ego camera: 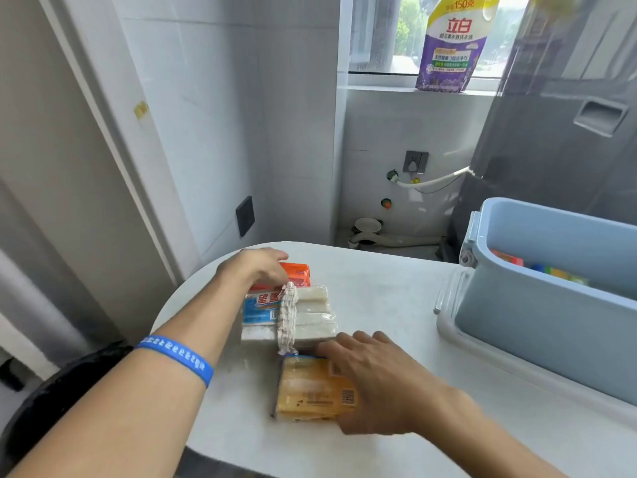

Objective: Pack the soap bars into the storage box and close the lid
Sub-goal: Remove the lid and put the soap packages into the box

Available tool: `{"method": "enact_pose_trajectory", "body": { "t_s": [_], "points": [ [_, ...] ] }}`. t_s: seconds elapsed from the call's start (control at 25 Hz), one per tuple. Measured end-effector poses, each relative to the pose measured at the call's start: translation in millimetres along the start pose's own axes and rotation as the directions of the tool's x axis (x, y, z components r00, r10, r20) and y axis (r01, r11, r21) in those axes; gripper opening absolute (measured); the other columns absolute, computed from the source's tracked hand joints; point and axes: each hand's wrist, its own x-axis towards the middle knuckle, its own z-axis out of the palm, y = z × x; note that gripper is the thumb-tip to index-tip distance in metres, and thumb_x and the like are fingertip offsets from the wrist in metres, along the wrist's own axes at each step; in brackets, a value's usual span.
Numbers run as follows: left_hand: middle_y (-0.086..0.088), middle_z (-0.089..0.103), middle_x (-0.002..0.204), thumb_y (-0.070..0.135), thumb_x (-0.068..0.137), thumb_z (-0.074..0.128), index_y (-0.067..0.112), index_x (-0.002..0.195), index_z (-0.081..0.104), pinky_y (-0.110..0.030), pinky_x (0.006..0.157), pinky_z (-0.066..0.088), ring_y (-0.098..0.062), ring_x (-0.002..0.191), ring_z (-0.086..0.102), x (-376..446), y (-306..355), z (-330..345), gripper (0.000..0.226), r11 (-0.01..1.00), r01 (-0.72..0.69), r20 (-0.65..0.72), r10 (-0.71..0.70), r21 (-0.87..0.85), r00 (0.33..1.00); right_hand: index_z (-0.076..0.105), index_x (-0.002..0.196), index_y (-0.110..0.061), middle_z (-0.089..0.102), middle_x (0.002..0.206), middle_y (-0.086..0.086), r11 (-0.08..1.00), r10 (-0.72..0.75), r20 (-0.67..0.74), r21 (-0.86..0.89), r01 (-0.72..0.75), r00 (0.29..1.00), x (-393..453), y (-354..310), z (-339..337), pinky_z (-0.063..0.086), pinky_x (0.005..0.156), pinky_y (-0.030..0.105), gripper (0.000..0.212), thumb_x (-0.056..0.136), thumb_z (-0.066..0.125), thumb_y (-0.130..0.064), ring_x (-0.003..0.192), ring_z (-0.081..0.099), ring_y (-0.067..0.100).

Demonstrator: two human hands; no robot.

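Note:
On the white table (pixel 372 298) lie an orange soap pack (pixel 297 273), a clear pack of white soap bars with a blue label (pixel 293 313), and a yellow soap pack (pixel 312 388) nearest me. My left hand (pixel 256 267) rests curled on the orange pack at its left end. My right hand (pixel 374 377) lies over the right side of the yellow pack, fingers wrapped at its edge. The light blue storage box (pixel 537 326) stands open at the right with some coloured packs inside. Its clear lid (pixel 448 298) lies under and beside the box.
Tiled walls close the space on the left and behind. A purple detergent bag (pixel 451 46) stands on the window sill. A grey appliance (pixel 568 132) rises behind the box. Pipes and a wall socket (pixel 415 162) sit low beyond the table's far edge.

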Motion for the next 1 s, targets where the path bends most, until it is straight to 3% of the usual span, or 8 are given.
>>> {"method": "enact_pose_trajectory", "body": {
  "t_s": [0.12,0.28,0.4,0.48,0.6,0.76,0.88,1.0],
  "points": [
    [0.002,0.057,0.099,0.04,0.072,0.056,0.04,0.111,0.059,-0.045,0.087,0.031,-0.027,0.113,0.028,8,-2,14,0.039,0.985,0.013,-0.182,0.018,0.17,0.983,0.037,0.121,-0.044,0.058,0.103,-0.011,0.927,0.186,0.172,0.296,-0.231,0.967,-22,47,-21,0.047,0.071,0.031,0.068,0.061,0.069,-0.046,0.084,0.054,0.013],
    [0.008,0.065,0.091,0.057,0.056,0.079,0.041,0.094,0.064,-0.038,0.088,0.044,-0.019,0.099,0.055,-7,-4,5,0.044,0.957,-0.111,-0.34,0.015,-0.267,0.94,0.062,0.107,-0.03,0.069,0.107,0.015,0.311,0.347,0.244,0.881,-0.357,0.905,-45,86,-37,0.047,0.068,0.036,0.052,0.059,0.074,-0.046,0.079,0.064,0.019],
    [-0.005,0.076,0.095,0.068,0.059,0.075,0.02,0.101,0.075,-0.034,0.075,0.055,-0.017,0.078,0.07,-38,25,-22,0.064,0.398,-0.279,-0.218,0.193,-0.874,0.957,0.071,0.115,-0.008,0.068,0.116,0.026,-0.448,0.224,0.142,0.894,-0.027,0.964,-44,89,-40,0.054,0.078,0.046,0.062,0.06,0.076,-0.035,0.095,0.068,0.04],
    [-0.012,0.075,0.096,0.074,0.068,0.064,0.016,0.104,0.076,-0.044,0.074,0.057,-0.025,0.082,0.071,-60,52,-31,0.07,0.044,-0.162,-0.129,0.421,-0.986,0.898,0.066,0.123,-0.003,0.064,0.123,0.028,-0.604,0.169,-0.01,0.789,0.112,0.986,-43,76,-57,0.053,0.086,0.054,0.059,0.074,0.064,-0.037,0.105,0.064,0.048],
    [-0.015,0.073,0.096,0.052,0.076,0.07,0.009,0.115,0.068,-0.042,0.072,0.057,-0.028,0.082,0.069,-89,100,-16,0.057,-0.06,-0.114,-0.128,0.564,-0.992,0.816,0.069,0.119,-0.006,0.069,0.114,0.027,-0.495,0.274,0.003,0.858,0.139,0.962,-55,66,-86,0.056,0.076,0.049,0.062,0.082,0.06,-0.055,0.093,0.069,0.045],
    [-0.013,0.075,0.095,0.02,0.081,0.059,0.008,0.104,0.069,-0.038,0.069,0.059,-0.026,0.074,0.071,-120,164,8,0.028,0.014,-0.142,-0.105,0.604,-0.99,0.79,0.076,0.104,-0.008,0.075,0.104,0.017,-0.358,0.576,-0.027,0.89,0.281,0.817,-100,80,-129,0.06,0.069,0.042,0.041,0.072,0.077,-0.034,0.084,0.074,0.033],
    [-0.013,0.077,0.095,0.027,0.085,0.065,0.011,0.104,0.072,-0.039,0.061,0.061,-0.026,0.076,0.074,-137,220,9,0.026,0.005,-0.167,-0.13,0.607,-0.986,0.784,0.082,0.086,-0.021,0.08,0.092,0.006,-0.058,0.86,-0.112,0.948,0.313,0.498,-150,112,-160,0.061,0.063,0.036,0.024,0.076,0.074,-0.041,0.078,0.077,0.024],
    [-0.013,0.078,0.093,0.028,0.083,0.072,0.011,0.094,0.072,-0.032,0.057,0.06,-0.024,0.074,0.076,-142,282,18,0.021,0.174,-0.384,-0.245,0.522,-0.907,0.817,0.068,0.102,-0.015,0.077,0.095,0.005,0.244,0.95,-0.225,0.968,-0.066,0.215,-179,159,-170,0.062,0.072,0.044,0.036,0.08,0.071,-0.044,0.079,0.075,0.024]
  ]
}}
